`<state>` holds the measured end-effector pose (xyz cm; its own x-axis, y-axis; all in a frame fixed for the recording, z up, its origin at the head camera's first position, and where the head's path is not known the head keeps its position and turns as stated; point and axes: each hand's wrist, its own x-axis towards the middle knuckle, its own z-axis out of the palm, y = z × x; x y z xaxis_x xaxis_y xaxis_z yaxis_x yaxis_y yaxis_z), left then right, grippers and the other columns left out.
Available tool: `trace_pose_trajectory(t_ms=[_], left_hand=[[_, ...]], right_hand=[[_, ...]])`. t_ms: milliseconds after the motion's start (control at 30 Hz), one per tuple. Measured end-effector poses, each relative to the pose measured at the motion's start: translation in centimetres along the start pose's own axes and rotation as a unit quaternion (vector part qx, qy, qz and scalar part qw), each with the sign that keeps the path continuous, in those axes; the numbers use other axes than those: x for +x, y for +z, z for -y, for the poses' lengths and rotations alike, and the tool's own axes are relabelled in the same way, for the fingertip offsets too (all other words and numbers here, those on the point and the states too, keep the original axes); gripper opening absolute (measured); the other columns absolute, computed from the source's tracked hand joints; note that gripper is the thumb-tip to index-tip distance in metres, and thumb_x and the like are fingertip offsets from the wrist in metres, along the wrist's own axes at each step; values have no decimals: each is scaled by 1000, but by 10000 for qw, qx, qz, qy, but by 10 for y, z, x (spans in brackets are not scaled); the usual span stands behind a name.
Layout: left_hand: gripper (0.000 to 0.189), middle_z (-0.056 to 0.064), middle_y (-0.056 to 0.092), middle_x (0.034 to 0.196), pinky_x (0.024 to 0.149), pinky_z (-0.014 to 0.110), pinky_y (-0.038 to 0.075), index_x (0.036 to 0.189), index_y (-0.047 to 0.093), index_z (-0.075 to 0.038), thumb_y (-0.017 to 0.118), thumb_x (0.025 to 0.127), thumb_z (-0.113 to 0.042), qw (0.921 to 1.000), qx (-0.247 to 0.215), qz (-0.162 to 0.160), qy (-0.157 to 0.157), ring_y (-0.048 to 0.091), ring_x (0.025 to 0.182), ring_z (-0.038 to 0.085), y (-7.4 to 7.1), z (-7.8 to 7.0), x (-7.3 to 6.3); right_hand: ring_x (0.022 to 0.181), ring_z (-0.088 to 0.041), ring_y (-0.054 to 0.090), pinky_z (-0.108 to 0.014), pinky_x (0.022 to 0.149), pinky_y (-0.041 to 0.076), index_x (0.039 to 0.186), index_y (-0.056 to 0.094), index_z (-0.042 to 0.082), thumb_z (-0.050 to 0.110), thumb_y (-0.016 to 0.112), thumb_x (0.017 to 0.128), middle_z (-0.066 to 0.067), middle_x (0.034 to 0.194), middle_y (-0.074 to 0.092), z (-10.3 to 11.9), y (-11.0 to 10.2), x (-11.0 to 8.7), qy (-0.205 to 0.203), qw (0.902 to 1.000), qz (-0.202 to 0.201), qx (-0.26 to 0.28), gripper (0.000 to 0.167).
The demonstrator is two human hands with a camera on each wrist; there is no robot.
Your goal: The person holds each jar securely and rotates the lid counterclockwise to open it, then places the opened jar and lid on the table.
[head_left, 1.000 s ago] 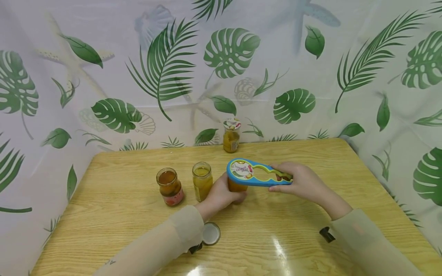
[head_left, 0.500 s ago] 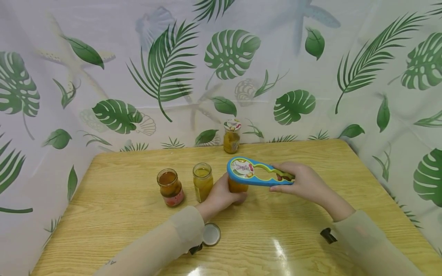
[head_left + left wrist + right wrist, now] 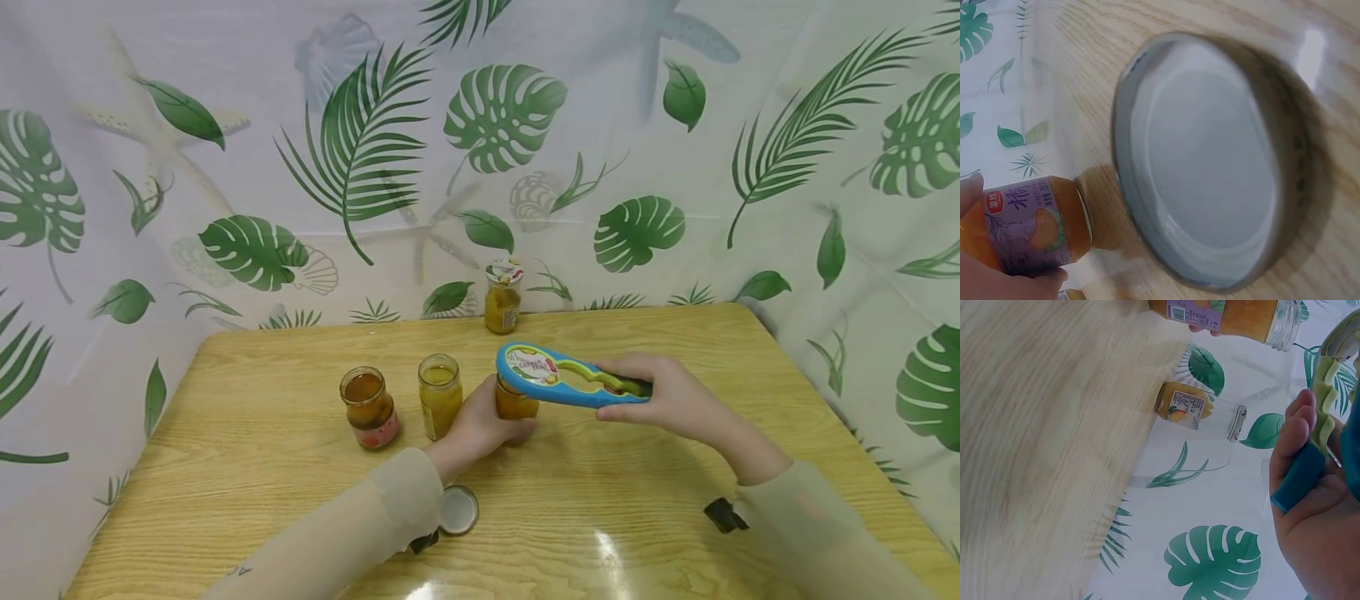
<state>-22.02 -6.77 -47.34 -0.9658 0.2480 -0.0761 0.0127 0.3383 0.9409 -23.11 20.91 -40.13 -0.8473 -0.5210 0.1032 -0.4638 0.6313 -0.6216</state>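
Jar is gripped by the left hand. At right, the right hand clasps a blue opener.

Glossy wood-grain table, smooth glass jar, plastic opener

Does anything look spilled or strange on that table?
Nothing looks spilled or broken. One oddity: the pink-labelled jar and yellow jar beside it stand open, yet besides the lid in the blue opener, just one loose lid shows, lying inside-up by the left sleeve. Another may be hidden beneath that sleeve.
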Motion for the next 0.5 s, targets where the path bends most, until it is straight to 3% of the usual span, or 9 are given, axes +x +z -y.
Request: trace_pose_trajectory(t_ms=[167, 300, 400, 500], left_hand=[[59, 16, 66, 142, 122, 51, 45, 144, 55, -5, 83, 92, -5, 9996, 163, -6, 229, 60, 134, 33, 0, 1, 2], [52, 19, 68, 132, 119, 52, 47, 138, 57, -1, 79, 91, 0, 9975, 550, -108, 431, 62, 128, 35, 1, 1, 4], [40, 22, 68, 126, 117, 54, 48, 132, 58, 2, 74, 96, -2, 9949, 879, -323, 363, 64, 126, 37, 1, 0, 5], [36, 22, 69, 126, 118, 54, 47, 131, 58, 2, 72, 98, -4, 9952, 874, -419, 151, 64, 128, 38, 2, 0, 4]], right_hand=[[100, -11, 66, -25, 80, 55, 139, 68, 0, 29, 90, 87, -14, 127, 77, 1, -2, -6, -204, 9992, 349, -83, 64], [95, -5, 63, -23, 78, 53, 138, 68, -1, 29, 90, 87, -13, 125, 77, 1, -4, -9, -325, 9967, 742, -33, 63], [99, -5, 66, -23, 81, 55, 139, 68, -2, 30, 88, 89, -15, 128, 76, 0, -5, -11, -346, 9933, 1098, 37, 63], [108, -14, 71, -25, 86, 59, 139, 67, -2, 32, 87, 90, -18, 132, 74, 0, -6, -12, -404, 9893, 1402, -7, 63]])
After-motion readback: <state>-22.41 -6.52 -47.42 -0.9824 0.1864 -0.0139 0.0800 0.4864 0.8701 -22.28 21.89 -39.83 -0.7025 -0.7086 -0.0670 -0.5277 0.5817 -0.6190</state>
